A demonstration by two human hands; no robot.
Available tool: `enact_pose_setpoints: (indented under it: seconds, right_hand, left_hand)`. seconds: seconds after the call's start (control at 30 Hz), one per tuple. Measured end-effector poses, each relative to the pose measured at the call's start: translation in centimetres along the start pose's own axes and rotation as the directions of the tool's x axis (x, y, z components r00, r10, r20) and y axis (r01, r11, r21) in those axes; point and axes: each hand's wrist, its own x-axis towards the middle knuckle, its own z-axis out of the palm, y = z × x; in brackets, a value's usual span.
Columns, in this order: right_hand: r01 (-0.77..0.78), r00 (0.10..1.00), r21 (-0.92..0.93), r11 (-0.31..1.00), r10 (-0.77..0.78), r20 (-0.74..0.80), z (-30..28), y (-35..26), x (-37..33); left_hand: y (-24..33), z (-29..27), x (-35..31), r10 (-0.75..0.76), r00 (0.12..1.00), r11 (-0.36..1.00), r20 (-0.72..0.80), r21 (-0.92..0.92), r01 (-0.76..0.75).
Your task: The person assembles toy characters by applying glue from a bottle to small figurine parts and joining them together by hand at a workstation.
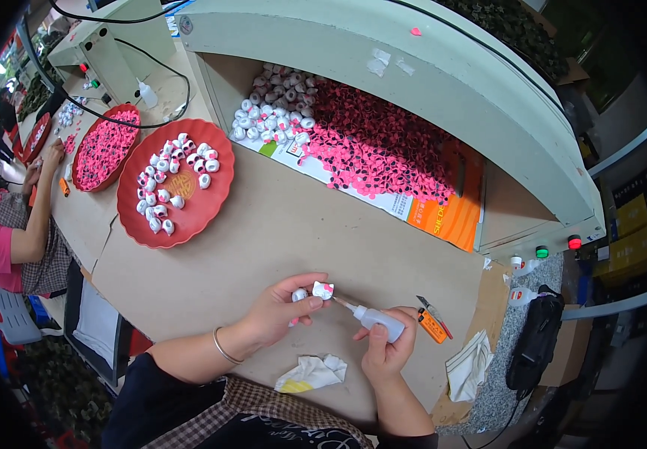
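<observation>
My left hand (282,310) pinches a small white figure head with a pink spot (323,289) between thumb and fingertips. A second white piece (299,295) sits among its fingers, and a bit of pink shows below them. My right hand (389,344) is closed around a translucent squeeze bottle (381,323), tilted so its thin nozzle reaches the lower edge of the pinched head. Whether the tip touches is too small to tell. On the table, left of my hands, a red scalloped tray (211,196) holds several white heads with pink and dark parts.
Ahead, a pale green hooded cabinet (353,41) shelters a heap of pink-and-black pieces (391,150) and white heads (271,120). An orange lighter (433,325), a thin-bladed tool (430,305) and cloths (312,374) lie nearby. A co-worker (20,239) sits at left beside another red tray (106,146).
</observation>
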Motion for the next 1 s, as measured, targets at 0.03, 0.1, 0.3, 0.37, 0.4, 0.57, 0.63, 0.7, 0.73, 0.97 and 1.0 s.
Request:
enact_pose_setpoints:
  seconds: [0.03,0.1,0.3,0.37,0.4,0.57,0.63,0.7,0.73,0.97,1.0]
  right_hand:
    - [0.021,1.0,-0.032,0.999,-0.021,0.011,0.01,0.06,0.0]
    - [0.045,0.999,-0.063,0.997,-0.044,0.023,0.05,0.18,0.01]
    - [0.049,0.998,-0.038,0.998,-0.047,0.039,0.26,0.18,-0.02]
    - [0.072,0.996,-0.055,0.996,-0.069,0.056,0.38,0.13,-0.02]
    - [0.072,0.996,-0.055,0.996,-0.069,0.056,0.35,0.17,-0.01]
    - [0.058,0.997,-0.035,0.998,-0.056,0.058,0.4,0.11,0.02]
    - [0.043,0.998,-0.012,0.999,-0.042,0.047,0.43,-0.06,-0.07]
    - [0.03,0.999,0.009,1.0,-0.03,0.036,0.41,-0.07,-0.1]
    - [0.049,0.997,-0.027,0.998,-0.048,0.056,0.35,0.01,-0.06]
    - [0.063,0.998,-0.089,0.994,-0.062,0.014,0.1,-0.35,0.03]
    - [0.065,0.998,-0.089,0.994,-0.064,0.015,0.1,-0.29,0.06]
  left_hand:
    - [0.01,0.0,-0.04,0.0,1.0,1.0,0.004,0.007,0.0]
    - [-0.18,-0.04,-0.05,-0.011,1.0,1.0,0.013,-0.007,0.011]
    - [0.19,0.21,-0.06,-0.053,0.998,0.998,0.027,-0.02,0.054]
    - [0.14,0.22,-0.16,-0.057,0.998,0.998,0.029,-0.019,0.058]
    - [0.13,0.23,-0.11,-0.052,0.998,0.998,0.024,-0.018,0.052]
    - [0.02,0.15,-0.01,-0.044,0.999,0.999,0.024,-0.023,0.045]
    - [0.07,0.16,-0.1,-0.032,0.999,0.999,0.025,-0.032,0.033]
    - [0.01,0.12,-0.01,-0.023,1.0,0.999,0.02,-0.037,0.024]
    - [0.0,0.12,0.05,-0.016,1.0,0.999,0.016,-0.04,0.016]
    - [-0.02,0.08,-0.08,0.008,1.0,1.0,-0.015,-0.006,-0.008]
    - [-0.01,0.13,-0.08,0.008,1.0,1.0,-0.013,-0.005,-0.008]
